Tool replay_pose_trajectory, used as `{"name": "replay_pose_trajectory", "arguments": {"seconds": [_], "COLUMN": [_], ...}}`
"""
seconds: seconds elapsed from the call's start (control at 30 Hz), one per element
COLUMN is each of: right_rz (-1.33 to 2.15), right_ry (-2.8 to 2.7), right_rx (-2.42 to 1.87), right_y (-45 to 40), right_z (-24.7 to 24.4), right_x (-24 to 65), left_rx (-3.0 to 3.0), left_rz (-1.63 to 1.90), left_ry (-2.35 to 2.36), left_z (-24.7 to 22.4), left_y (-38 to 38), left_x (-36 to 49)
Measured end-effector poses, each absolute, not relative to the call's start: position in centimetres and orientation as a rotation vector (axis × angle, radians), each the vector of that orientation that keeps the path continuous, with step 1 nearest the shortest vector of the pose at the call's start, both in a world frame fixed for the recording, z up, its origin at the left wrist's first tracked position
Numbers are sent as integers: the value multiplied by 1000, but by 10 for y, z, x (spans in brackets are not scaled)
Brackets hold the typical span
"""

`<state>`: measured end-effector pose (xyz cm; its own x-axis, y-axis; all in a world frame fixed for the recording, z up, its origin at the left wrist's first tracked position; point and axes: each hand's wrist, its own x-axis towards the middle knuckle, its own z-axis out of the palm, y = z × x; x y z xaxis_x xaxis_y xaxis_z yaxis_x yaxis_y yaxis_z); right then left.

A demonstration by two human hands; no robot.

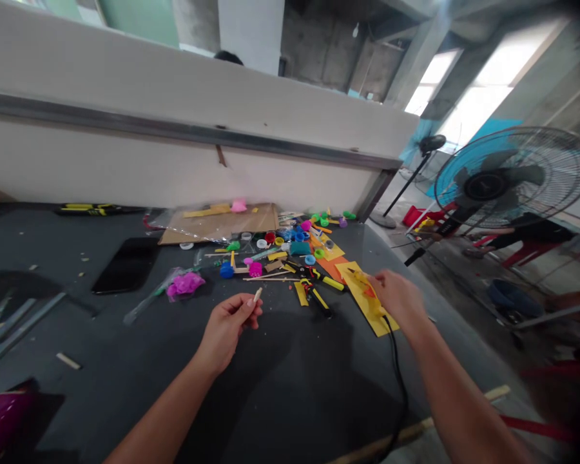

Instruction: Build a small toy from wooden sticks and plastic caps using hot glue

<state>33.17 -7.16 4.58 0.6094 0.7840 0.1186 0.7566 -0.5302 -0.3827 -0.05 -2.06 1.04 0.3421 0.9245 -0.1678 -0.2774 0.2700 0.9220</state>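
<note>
Between the thumb and fingers of my left hand (232,325) is a small pale wooden stick piece (258,294), held above the dark table (270,399). Over at the right, my right hand (396,296) has its fingers against a yellow glue gun (373,298) with a black cord. That tool lies over a yellow sheet (377,325); the fingertips are partly hidden, so the grip is unclear. Pliers with yellow-black handles (319,299) lie between the hands. Beyond them are coloured bottle caps, such as a magenta one (255,269), and thin sticks (268,276).
A black phone (125,265) and purple clay in plastic (185,283) lie to the left. Cardboard (251,221) rests near the white partition (183,161). A standing fan (488,183) is beyond the table's right edge, with a person's legs (524,245) behind it.
</note>
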Motion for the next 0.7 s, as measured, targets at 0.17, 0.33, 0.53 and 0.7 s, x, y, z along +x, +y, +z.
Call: {"name": "replay_pose_trajectory", "arguments": {"seconds": [0.17,0.33,0.53,0.7], "right_rz": [526,943,1334,1225], "right_ry": [-1674,-1658,-1634,-1096], "right_rx": [-1602,-1288,-1130,-820], "right_y": [-57,-42,-37,-16], "right_z": [60,54,70,100], "right_x": [234,170,170,211], "left_rx": [789,745,654,534], "left_rz": [948,931,1007,1022], "left_ry": [742,723,785,774], "left_z": [13,12,9,10], "left_y": [-22,-19,-12,-9], "left_x": [-1,-3,-8,-10]}}
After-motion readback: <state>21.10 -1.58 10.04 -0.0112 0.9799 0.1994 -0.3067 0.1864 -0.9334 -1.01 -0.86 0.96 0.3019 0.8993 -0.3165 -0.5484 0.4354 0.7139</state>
